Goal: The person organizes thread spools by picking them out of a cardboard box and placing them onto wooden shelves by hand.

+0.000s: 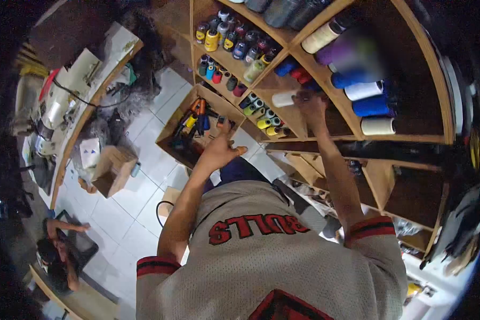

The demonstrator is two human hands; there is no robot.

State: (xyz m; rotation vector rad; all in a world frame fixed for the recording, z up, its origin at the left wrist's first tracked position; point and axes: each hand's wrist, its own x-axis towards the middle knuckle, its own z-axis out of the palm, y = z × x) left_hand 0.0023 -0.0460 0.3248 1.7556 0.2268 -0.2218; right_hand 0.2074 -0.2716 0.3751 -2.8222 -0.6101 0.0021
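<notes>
Right hand [313, 111] grips white spool [283, 99] at shelf [421, 139], likely to steady it; my left hand [217, 152], open, over box [183, 110] beside shelf.

A blur near the shelf's [441, 90] curved outer edge smears several spools [333, 52]; one may be purple. The right hand's [310, 101] fingertips sink into shadow, so their contact with the white spool [284, 99] is unclear. Dark cones [282, 13] are cut off by the top edge, the shirt's [282, 261] lower print by the bottom. The yellow bottles' [212, 40] labels are too small to read.
</notes>
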